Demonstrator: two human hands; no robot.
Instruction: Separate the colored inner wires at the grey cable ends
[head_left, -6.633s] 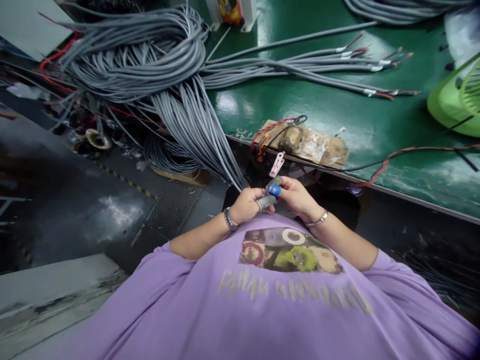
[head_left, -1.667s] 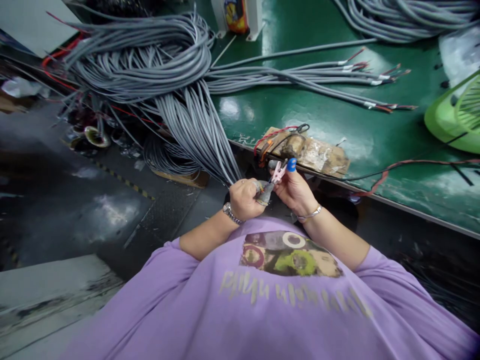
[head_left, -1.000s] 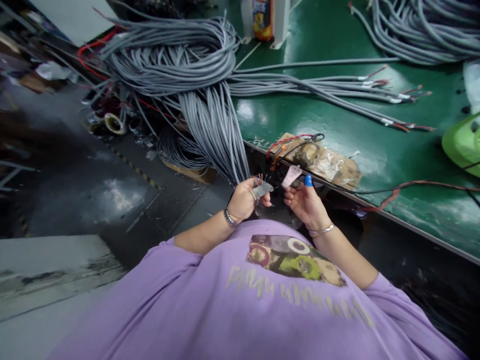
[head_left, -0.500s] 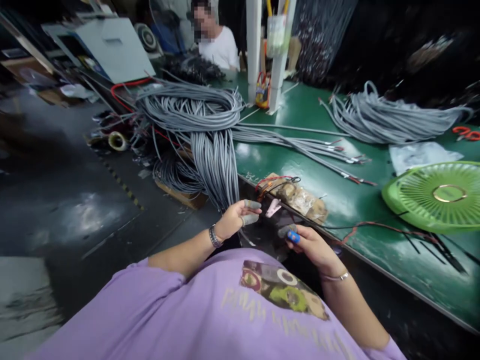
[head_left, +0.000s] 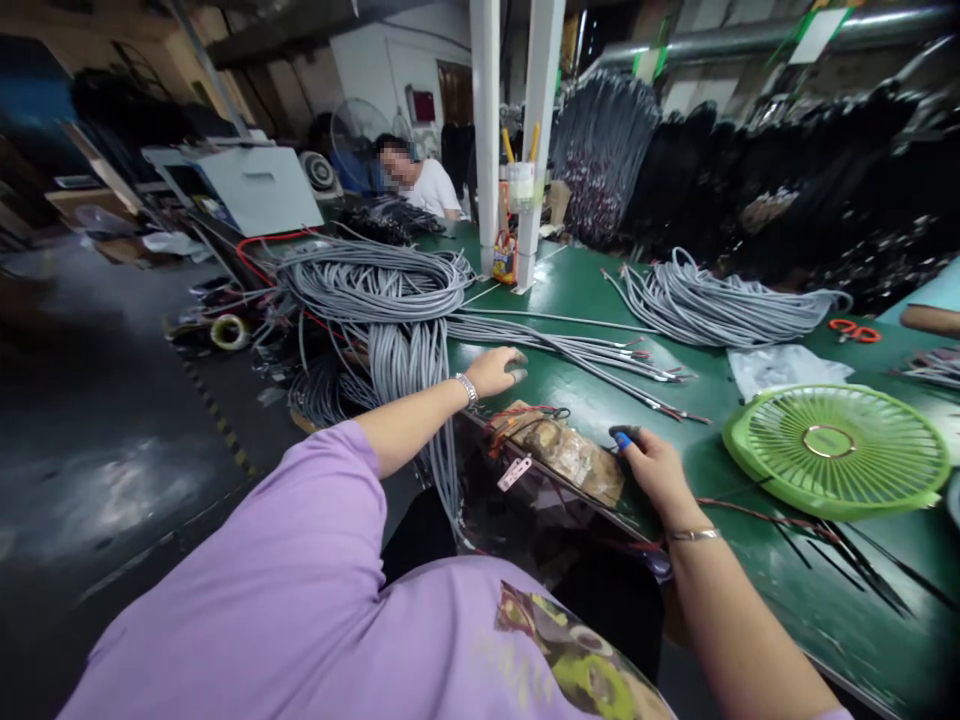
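Observation:
My left hand (head_left: 496,368) reaches out over the green bench (head_left: 675,470), fingers stretched forward with grey finger covers, beside the grey cables (head_left: 409,350) hanging over the edge; it holds nothing that I can see. My right hand (head_left: 651,462) rests on the bench edge with fingers curled, a blue cover on one fingertip, next to a taped brown fixture (head_left: 566,450) with red and black wires. A pink clip (head_left: 514,472) dangles from that fixture. Stripped cable ends (head_left: 645,375) lie just beyond my left hand.
A big coil of grey cable (head_left: 375,280) lies at the left, another (head_left: 720,305) at the far right. A green fan (head_left: 836,448) lies face up at the right. White posts (head_left: 517,140) stand mid-bench. Another person (head_left: 424,180) sits at the far end. Orange scissors (head_left: 855,330) lie beyond.
My head has lifted, showing the far bench. My left hand let go of the cable end and reached forward onto the bench. My right hand moved from the clip to the bench edge.

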